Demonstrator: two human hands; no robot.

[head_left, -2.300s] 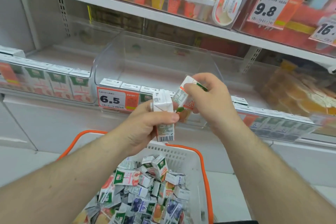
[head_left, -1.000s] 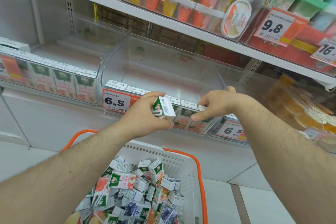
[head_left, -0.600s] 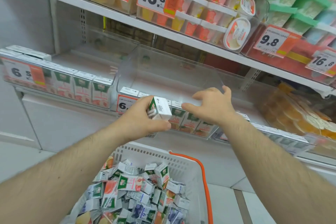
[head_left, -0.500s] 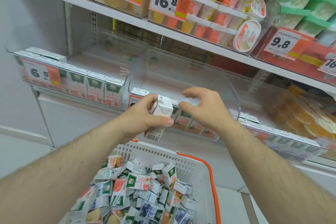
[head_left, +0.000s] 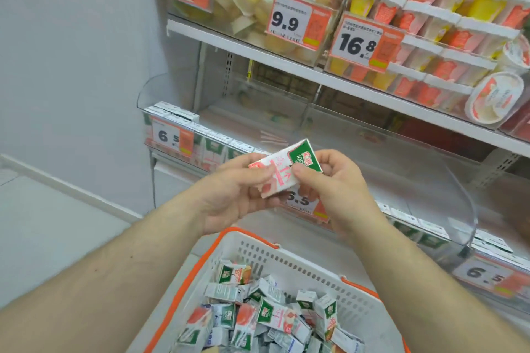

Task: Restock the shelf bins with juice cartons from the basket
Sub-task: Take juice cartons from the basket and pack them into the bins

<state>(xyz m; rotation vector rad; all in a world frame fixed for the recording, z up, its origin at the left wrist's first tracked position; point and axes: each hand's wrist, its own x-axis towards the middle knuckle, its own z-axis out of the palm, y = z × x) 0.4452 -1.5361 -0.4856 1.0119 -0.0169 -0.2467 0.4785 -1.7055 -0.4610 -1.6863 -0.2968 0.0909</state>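
Observation:
Both hands hold one small juice carton [head_left: 282, 169], white and pink with a green top, tilted in front of the shelf. My left hand [head_left: 232, 195] grips its lower left end; my right hand [head_left: 329, 183] pinches its green end with thumb and fingers. Below them stands a white basket with an orange rim [head_left: 258, 255], heaped with several more cartons [head_left: 266, 318]. Behind the hands runs a row of clear shelf bins [head_left: 430, 180] with cartons lined along their fronts, and the left bin [head_left: 183, 135] carries a 6.5 price tag.
An upper shelf [head_left: 315, 71] holds clear bins of fruit cups and tubs with 9.9 and 16.8 price tags. A plain white wall [head_left: 71, 66] fills the left side. Pale floor [head_left: 43, 223] lies left of the basket.
The view has swung right-to-left along the shelf. My right hand came back from the bin and now pinches the carton that my left hand held alone; the carton is tilted with its green end up.

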